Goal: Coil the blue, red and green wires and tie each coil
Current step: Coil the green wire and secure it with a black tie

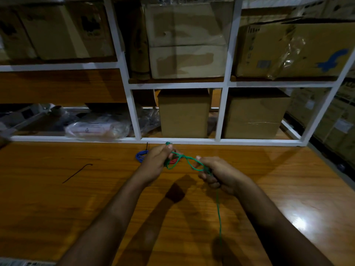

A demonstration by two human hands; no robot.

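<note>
Both hands are raised just above the wooden table (57, 198), and the green wire (187, 160) runs between them. The left hand (156, 162) is closed around a small bunch of green loops; a tuft of the wire pokes out above its thumb, and more loops show below its fingers. From there the wire crosses the gap in a loose twisted strand to the right hand (215, 175), whose thumb and forefinger pinch it while the other fingers curl shut over the rest. Below the right hand a single green tail hangs down — it drops straight toward the near edge of the table and blurs out of sight there.

Three wires can be counted. The green one is in the hands. The blue wire (139, 156) lies coiled on the table just left of the left hand, partly hidden behind it, with a dark tie (147, 146) standing up from the coil. The red wire (174, 161) shows only as a small patch behind the green loops, between the two hands; whether it is tied cannot be seen.

One more dark tie (76, 173), thin and hooked at its far end, lies alone on the table well to the left. Behind the table stands a white shelf frame (134, 112) holding cardboard boxes (184, 114).
</note>
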